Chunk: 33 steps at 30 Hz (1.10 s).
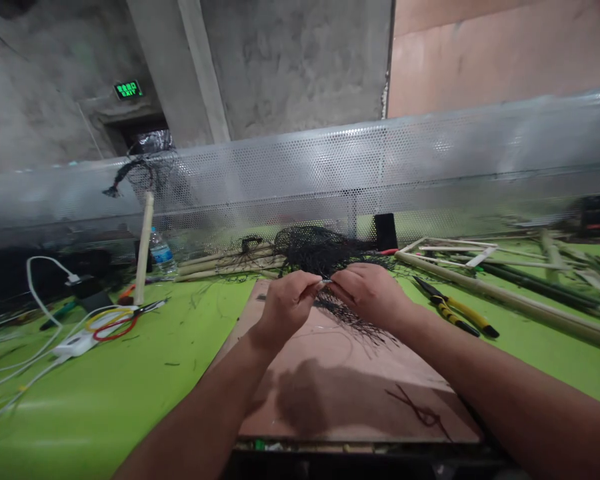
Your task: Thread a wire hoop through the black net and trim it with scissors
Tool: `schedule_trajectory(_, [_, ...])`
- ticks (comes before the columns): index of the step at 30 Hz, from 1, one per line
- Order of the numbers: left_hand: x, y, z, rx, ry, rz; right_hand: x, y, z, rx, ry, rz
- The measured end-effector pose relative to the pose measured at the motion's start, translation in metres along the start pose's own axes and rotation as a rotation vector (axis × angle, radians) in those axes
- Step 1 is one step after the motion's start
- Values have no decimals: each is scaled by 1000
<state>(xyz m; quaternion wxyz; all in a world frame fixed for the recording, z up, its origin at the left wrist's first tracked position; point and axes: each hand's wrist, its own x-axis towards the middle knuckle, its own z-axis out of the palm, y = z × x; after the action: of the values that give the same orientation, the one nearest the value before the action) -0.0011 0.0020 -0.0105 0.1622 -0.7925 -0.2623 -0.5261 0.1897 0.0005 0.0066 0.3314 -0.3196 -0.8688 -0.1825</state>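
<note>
My left hand (294,299) and my right hand (367,290) are both closed in a pinch, close together above a pinkish board (330,380). Between their fingertips shows a small, thin, pale piece (325,281), too small to name. Just behind and below the hands lies a tangled bundle of black mesh and stringy strands (320,250), partly hidden by my right hand. Some strands spread over the board under the right wrist. A knotted dark red strip (423,413) lies on the board's near right part.
Yellow-and-black pliers (455,313) and bamboo sticks (510,303) lie to the right on the green table (180,400). To the left are red-and-yellow-handled scissors (117,323), a white power strip (77,343) with cables, a water bottle (163,253) and an upright pole (144,247). A perforated metal screen (290,177) stands behind.
</note>
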Motion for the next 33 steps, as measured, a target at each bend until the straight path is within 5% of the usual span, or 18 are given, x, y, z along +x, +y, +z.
schedule_trajectory(3, [0,3,2,-19,9,-53,-1,3,4,18,46,20])
schedule_trajectory(6, [-1,0,1,26,42,-52,2,3,4,307,72,254])
schedule_trajectory(11, [-2,-11,-5,181,115,70,5,3,-1,1103,-280,463])
schedule_trajectory(15, [-3,-14,-6,213,108,267,5,5,-2,1448,-344,570])
schedule_trajectory(26, [-6,-10,-10,282,-18,400,2,11,2,1640,-454,536])
schedule_trajectory(33, [-6,-9,-9,304,-19,385,2,9,2,1622,-416,563])
